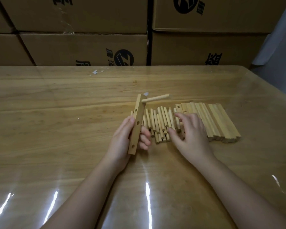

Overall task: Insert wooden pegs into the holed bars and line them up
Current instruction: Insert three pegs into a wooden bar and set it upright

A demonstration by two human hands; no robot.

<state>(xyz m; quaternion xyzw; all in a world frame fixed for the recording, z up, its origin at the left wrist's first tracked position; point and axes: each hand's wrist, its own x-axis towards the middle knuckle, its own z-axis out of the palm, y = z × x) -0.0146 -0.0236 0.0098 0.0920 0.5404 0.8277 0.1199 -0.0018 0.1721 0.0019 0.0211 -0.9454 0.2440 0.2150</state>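
Stacked cardboard boxes (82, 15) with dark printed marks are seen behind the far edge of the desk (56, 100). The desk is of pale wood and is covered by a clear, glossy sheet in which streaks of light are mirrored along the near edge.

A row of bars (218, 119) is laid flat toward the right edge of the desk, the bars packed side by side and touching, their long sides running from the far edge toward the near one. Holes can be made out in the leftmost one. Just to the left of the row, about the middle of the desk, a heap of loose pegs (160, 123) is spread, most of them lying parallel to the bars.

One bar (137, 124) is held up off the desk by the left hand (120, 141) – its fingers (145, 134) are wrapped round the lower half, the thumb pressed on the near face. The bar is tilted slightly, top end away, and three open holes are shown along its face. A single peg (155, 98) is seated at the top end and sticks out sideways to the right.

The right hand (190, 134) is placed palm down over the right part of the heap – the fingers are released and spread, with nothing grasped.
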